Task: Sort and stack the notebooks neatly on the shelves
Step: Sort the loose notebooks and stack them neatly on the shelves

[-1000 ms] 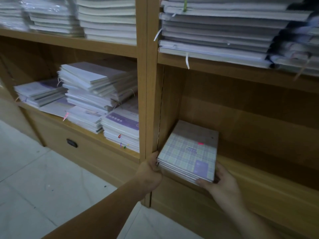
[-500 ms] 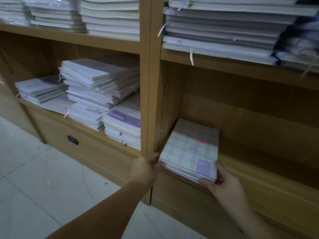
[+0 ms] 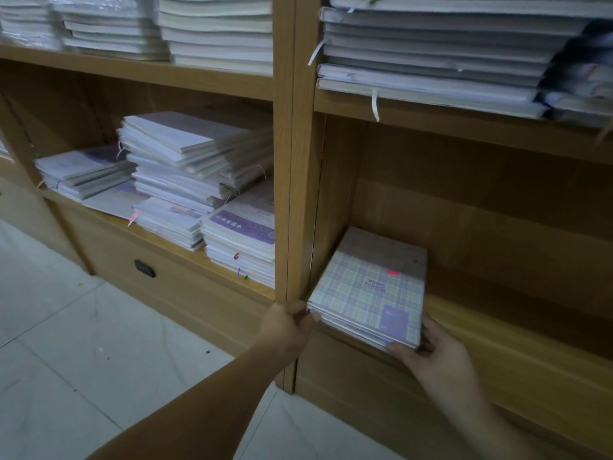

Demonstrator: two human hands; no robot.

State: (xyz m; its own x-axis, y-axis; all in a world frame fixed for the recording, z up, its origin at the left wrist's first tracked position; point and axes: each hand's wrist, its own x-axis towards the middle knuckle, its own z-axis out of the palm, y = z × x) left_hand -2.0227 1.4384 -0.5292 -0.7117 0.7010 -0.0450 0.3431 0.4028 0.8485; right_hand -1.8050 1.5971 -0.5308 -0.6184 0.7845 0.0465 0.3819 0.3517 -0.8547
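One small pile: plaid notebooks [image 3: 371,293] lie flat, with a pink tab [image 3: 393,272] on the top cover.
Where it is: at the left end of the low right shelf [image 3: 497,330]. The near edge sticks out past the front of the board.
Left hand [image 3: 285,330]: grips the pile's near left corner, fingers curled round the edge.
Right hand [image 3: 434,353]: holds the near right corner, thumb on the side. I cannot see the other fingers well.
In the way: a wooden post [image 3: 295,161] stands just beside the pile's left edge, with the gripping fingers right at its foot.
Next door: messy piles [image 3: 185,167] of white and purple notebooks sit on the left shelf, some tilted.
Up above: many grey stacks [image 3: 431,54] lie on the top shelf, and ribbons hang down from them.
Down low: a dark drawer handle [image 3: 145,268] sits under the left shelf, above white floor tiles [image 3: 83,343].
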